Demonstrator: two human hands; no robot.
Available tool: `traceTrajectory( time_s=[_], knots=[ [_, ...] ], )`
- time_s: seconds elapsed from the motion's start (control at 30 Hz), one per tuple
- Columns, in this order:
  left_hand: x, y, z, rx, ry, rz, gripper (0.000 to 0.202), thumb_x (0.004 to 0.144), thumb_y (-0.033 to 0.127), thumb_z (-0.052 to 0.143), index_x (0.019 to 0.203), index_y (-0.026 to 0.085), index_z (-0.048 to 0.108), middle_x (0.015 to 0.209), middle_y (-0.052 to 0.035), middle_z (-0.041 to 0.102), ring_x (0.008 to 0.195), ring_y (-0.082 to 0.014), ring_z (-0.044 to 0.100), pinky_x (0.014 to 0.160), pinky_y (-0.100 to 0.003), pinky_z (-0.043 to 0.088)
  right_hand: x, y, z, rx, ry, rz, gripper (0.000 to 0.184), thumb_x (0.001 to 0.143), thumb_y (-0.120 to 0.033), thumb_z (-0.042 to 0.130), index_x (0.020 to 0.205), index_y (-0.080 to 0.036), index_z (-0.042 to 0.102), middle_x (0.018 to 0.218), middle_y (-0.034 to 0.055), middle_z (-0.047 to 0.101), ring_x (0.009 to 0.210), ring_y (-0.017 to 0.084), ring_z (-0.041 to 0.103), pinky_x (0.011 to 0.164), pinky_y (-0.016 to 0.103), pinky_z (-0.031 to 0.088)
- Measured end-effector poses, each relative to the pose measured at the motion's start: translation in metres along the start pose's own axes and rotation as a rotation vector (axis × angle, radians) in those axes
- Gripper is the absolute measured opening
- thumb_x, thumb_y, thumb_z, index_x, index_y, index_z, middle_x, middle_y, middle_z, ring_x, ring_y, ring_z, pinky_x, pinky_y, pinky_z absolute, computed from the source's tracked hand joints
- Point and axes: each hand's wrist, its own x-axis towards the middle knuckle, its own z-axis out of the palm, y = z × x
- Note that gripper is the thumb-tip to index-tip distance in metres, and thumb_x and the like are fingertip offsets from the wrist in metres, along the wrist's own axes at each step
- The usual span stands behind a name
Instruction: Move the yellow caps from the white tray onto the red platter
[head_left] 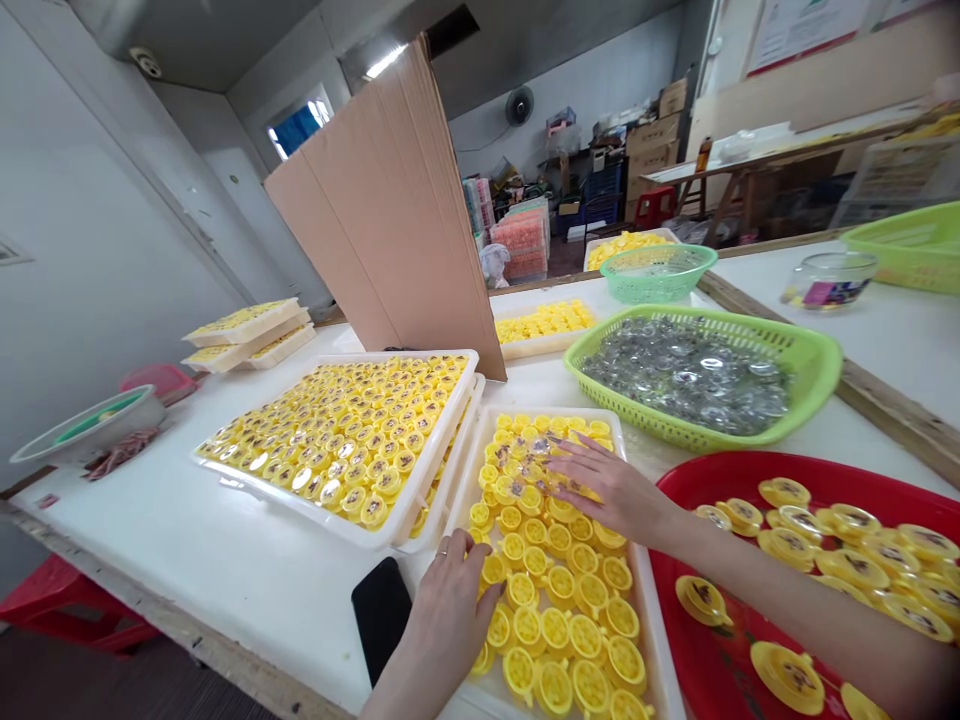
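Observation:
A white tray [471, 470] in front of me holds rows of small yellow cup-shaped plastic pieces [559, 581], each with a little handle. At the tray's left edge, my left hand [452, 602] has curled fingers, with thumb and forefinger on either side of one yellow piece; a ring shows on one finger. My right hand [611, 490] reaches over the tray from the right, fingers spread and lying low over the pieces. Clear discs with dark prints [531, 447] lie on the pieces around its fingertips. What lies under its palm is hidden.
A green basket [814, 375] of clear discs and a red basin [679, 625] of printed yellow pieces stand right. Left are a filled tray [471, 368] stacked on another, a black phone [382, 615] and an upright cardboard sheet [390, 200]. More trays [244, 335] are stacked at far left.

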Motion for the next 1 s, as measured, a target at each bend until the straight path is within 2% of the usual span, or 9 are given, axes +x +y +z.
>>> traceTrajectory(
  time_s=[0.1, 0.27, 0.4, 0.57, 0.73, 0.9, 1.0],
  knots=[
    [0.009, 0.001, -0.008, 0.033, -0.002, -0.004, 0.024, 0.092, 0.017, 0.049, 0.113, 0.014, 0.059, 0.114, -0.0128, 0.057, 0.106, -0.0267, 0.059, 0.091, -0.041, 0.048, 0.003, -0.002, -0.005, -0.004, 0.017, 0.025, 0.029, 0.091, -0.020, 0.051, 0.118, -0.020, 0.062, 0.121, 0.0097, 0.068, 0.125, 0.027, 0.055, 0.108, 0.056, 0.040],
    [0.023, 0.002, -0.019, 0.051, -0.001, -0.011, 0.022, 0.091, 0.016, 0.049, 0.110, 0.013, 0.061, 0.109, -0.0117, 0.060, 0.102, -0.0271, 0.061, 0.091, -0.042, 0.047, 0.012, -0.017, 0.000, 0.012, -0.036, -0.029, 0.037, 0.084, -0.020, 0.056, 0.120, -0.018, 0.062, 0.121, 0.0110, 0.068, 0.130, 0.029, 0.049, 0.111, 0.056, 0.036],
    [0.021, 0.001, -0.020, 0.049, -0.032, -0.002, 0.023, 0.089, 0.014, 0.052, 0.110, 0.015, 0.061, 0.110, -0.0107, 0.060, 0.102, -0.0255, 0.062, 0.090, -0.039, 0.048, 0.009, -0.022, 0.009, 0.025, -0.053, -0.028, 0.039, 0.081, -0.014, 0.055, 0.120, -0.016, 0.063, 0.118, 0.0124, 0.070, 0.124, 0.032, 0.055, 0.109, 0.060, 0.036],
    [0.020, 0.001, -0.018, 0.049, -0.034, 0.001, 0.025, 0.090, 0.018, 0.051, 0.113, 0.016, 0.060, 0.112, -0.0114, 0.058, 0.106, -0.0259, 0.059, 0.090, -0.039, 0.047, 0.006, -0.017, 0.016, 0.108, -0.012, 0.026, 0.031, 0.087, -0.011, 0.049, 0.106, -0.021, 0.071, 0.107, 0.0073, 0.074, 0.119, 0.027, 0.060, 0.110, 0.057, 0.037],
    [0.027, 0.009, -0.010, 0.060, -0.037, 0.023, 0.026, 0.085, 0.020, 0.059, 0.111, 0.016, 0.063, 0.111, -0.0110, 0.057, 0.102, -0.0256, 0.059, 0.091, -0.039, 0.046, 0.007, -0.016, 0.014, 0.274, 0.064, 0.170, 0.024, 0.088, -0.018, 0.053, 0.101, -0.025, 0.072, 0.113, 0.0043, 0.072, 0.125, 0.028, 0.055, 0.110, 0.060, 0.035],
    [0.037, 0.016, 0.001, 0.083, -0.017, 0.021, 0.023, 0.082, 0.021, 0.061, 0.104, 0.015, 0.065, 0.109, -0.0138, 0.057, 0.107, -0.0304, 0.054, 0.092, -0.043, 0.045, 0.007, -0.016, 0.008, 0.478, 0.153, 0.409, 0.018, 0.086, -0.032, 0.059, 0.093, -0.025, 0.074, 0.121, 0.0053, 0.069, 0.134, 0.031, 0.044, 0.109, 0.060, 0.036],
    [0.039, 0.016, 0.004, 0.067, -0.001, 0.010, 0.023, 0.082, 0.024, 0.062, 0.103, 0.016, 0.066, 0.109, -0.0131, 0.057, 0.107, -0.0302, 0.053, 0.092, -0.044, 0.045, 0.006, -0.018, -0.001, 0.602, 0.220, 0.556, 0.023, 0.084, -0.043, 0.062, 0.091, -0.025, 0.074, 0.117, 0.0067, 0.070, 0.130, 0.031, 0.049, 0.109, 0.058, 0.035]
  ],
)
